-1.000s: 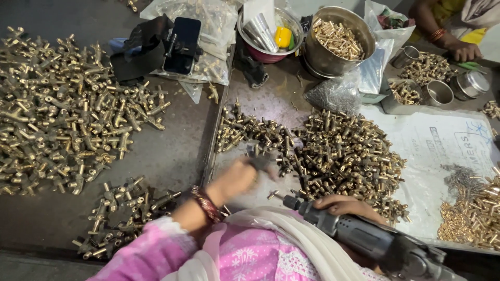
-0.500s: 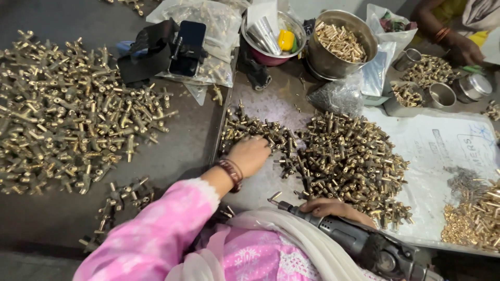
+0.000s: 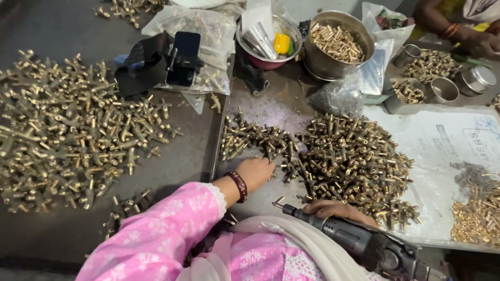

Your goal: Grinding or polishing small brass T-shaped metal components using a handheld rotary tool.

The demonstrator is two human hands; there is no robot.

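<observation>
My left hand [image 3: 256,170], with a dark bangle at the wrist and a pink sleeve, reaches into a pile of small brass fittings [image 3: 348,161] on a metal tray; its fingers curl down among the pieces, and what they hold is hidden. My right hand [image 3: 333,209] rests low near my body, wrapped around a grey power screwdriver [image 3: 359,242] whose bit points left. A bigger heap of brass fittings [image 3: 67,135] covers the table to the left.
A steel bowl of brass pieces [image 3: 336,44], a red bowl with tools [image 3: 268,39], plastic bags [image 3: 208,31], a black phone [image 3: 183,58] and small steel cups [image 3: 442,89] stand at the back. Another person's hand [image 3: 479,41] works at the far right. Paper sheet [image 3: 448,151] lies right.
My left hand has moved forward from near my body into the pile of fittings. The right hand and screwdriver stay in about the same place.
</observation>
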